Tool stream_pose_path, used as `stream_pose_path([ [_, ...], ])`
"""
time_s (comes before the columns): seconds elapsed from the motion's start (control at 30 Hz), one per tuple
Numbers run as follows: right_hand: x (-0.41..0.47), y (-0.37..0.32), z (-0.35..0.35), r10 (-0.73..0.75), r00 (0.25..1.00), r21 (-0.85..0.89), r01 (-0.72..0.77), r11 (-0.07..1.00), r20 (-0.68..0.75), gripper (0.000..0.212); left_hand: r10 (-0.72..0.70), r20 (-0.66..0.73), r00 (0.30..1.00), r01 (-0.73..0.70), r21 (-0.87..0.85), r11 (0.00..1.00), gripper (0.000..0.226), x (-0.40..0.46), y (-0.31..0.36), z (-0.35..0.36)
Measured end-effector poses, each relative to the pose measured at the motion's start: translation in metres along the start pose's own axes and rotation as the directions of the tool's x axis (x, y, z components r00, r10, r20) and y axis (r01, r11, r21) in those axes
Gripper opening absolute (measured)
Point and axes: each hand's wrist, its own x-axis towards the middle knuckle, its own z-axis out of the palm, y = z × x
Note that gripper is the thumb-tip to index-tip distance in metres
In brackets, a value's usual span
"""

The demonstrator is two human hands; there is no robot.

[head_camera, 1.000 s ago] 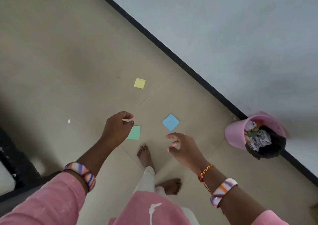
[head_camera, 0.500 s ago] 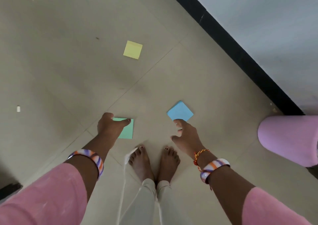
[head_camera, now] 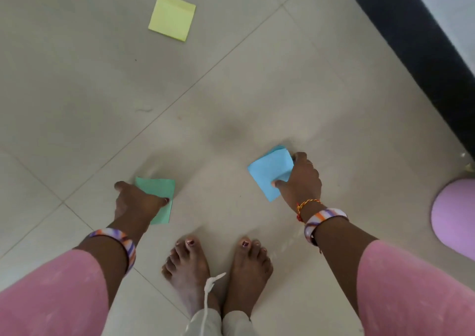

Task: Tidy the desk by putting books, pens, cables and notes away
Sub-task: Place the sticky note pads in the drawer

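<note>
Pale floor tiles (head_camera: 257, 83) fill the view, crossed by thin grout lines. On them, near the middle, a green sticky-note pad (head_camera: 159, 197) lies flat under the left hand (head_camera: 136, 203), whose thumb presses on its top face while the fingers reach past its left edge; whether they curl under it cannot be told. To the right, a blue sticky-note pad (head_camera: 271, 172) is pinched by the right hand (head_camera: 302, 181), thumb on top and fingers behind its right edge, one corner tilted up. Far off at upper left, a yellow sticky-note pad (head_camera: 172, 17) lies alone on the tiles. Two bare feet (head_camera: 218, 266) stand near, between the arms. A pink bin (head_camera: 455, 215) sits at the right edge, below a black skirting strip (head_camera: 411, 53).
</note>
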Motion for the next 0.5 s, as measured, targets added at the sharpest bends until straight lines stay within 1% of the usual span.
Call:
stream_pose_path([
  [0.07, -0.002, -0.005, -0.005, 0.030, 0.999, 0.054, -0.033, 0.998, 0.044, 0.026, 0.065, 0.054, 0.996, -0.062, -0.052, 0.997, 0.058, -0.008, 0.002, -0.008],
  [0.13, -0.011, -0.013, -0.010, 0.026, 1.000, 0.092, -0.027, 0.995, 0.015, 0.008, 0.089, 0.087, 0.992, -0.073, -0.173, 0.982, 0.055, -0.020, 0.008, -0.015],
  [0.17, -0.017, -0.019, -0.013, 0.028, 1.000, 0.188, -0.029, 0.982, 0.006, 0.004, 0.097, 0.104, 0.990, -0.067, -0.255, 0.965, 0.053, -0.026, 0.012, -0.020],
  [0.2, -0.024, -0.028, -0.017, 0.040, 0.999, 0.348, -0.047, 0.936, 0.028, 0.013, 0.109, 0.123, 0.986, -0.061, -0.341, 0.938, 0.048, -0.032, 0.016, -0.025],
  [0.23, -0.033, -0.039, -0.023, 0.043, 0.994, 0.534, -0.088, 0.841, 0.096, 0.022, 0.111, 0.133, 0.985, -0.045, -0.425, 0.904, 0.043, -0.038, 0.020, -0.032],
  [0.27, -0.043, -0.052, -0.032, 0.015, 0.983, 0.702, -0.141, 0.698, 0.182, 0.025, 0.114, 0.137, 0.984, -0.030, -0.507, 0.862, 0.038, -0.043, 0.025, -0.040],
  [0.3, -0.054, -0.063, -0.041, -0.043, 0.964, 0.810, -0.197, 0.552, 0.264, 0.024, 0.102, 0.147, 0.984, 0.001, -0.574, 0.819, 0.033, -0.048, 0.028, -0.047],
  [0.33, -0.067, -0.077, -0.051, -0.119, 0.938, 0.861, -0.241, 0.448, 0.325, 0.021, 0.081, 0.170, 0.982, 0.046, -0.633, 0.773, 0.029, -0.053, 0.033, -0.057],
  [0.37, -0.079, -0.089, -0.060, -0.193, 0.912, 0.879, -0.264, 0.398, 0.361, 0.017, 0.059, 0.204, 0.977, 0.096, -0.670, 0.736, 0.024, -0.059, 0.038, -0.068],
  [0.4, -0.089, -0.102, -0.067, -0.253, 0.889, 0.884, -0.272, 0.380, 0.382, 0.015, 0.050, 0.249, 0.967, 0.141, -0.694, 0.706, 0.020, -0.065, 0.043, -0.079],
  [0.43, -0.097, -0.113, -0.072, -0.293, 0.870, 0.880, -0.270, 0.390, 0.397, 0.015, 0.065, 0.303, 0.951, 0.179, -0.709, 0.682, 0.019, -0.070, 0.048, -0.091],
  [0.47, -0.104, -0.122, -0.075, -0.320, 0.856, 0.868, -0.253, 0.427, 0.406, 0.016, 0.104, 0.369, 0.924, 0.214, -0.722, 0.658, 0.025, -0.075, 0.052, -0.100],
  [0.5, -0.107, -0.133, -0.077, -0.336, 0.850, 0.850, -0.216, 0.480, 0.406, 0.019, 0.173, 0.444, 0.879, 0.250, -0.739, 0.625, 0.038, -0.078, 0.057, -0.113],
])
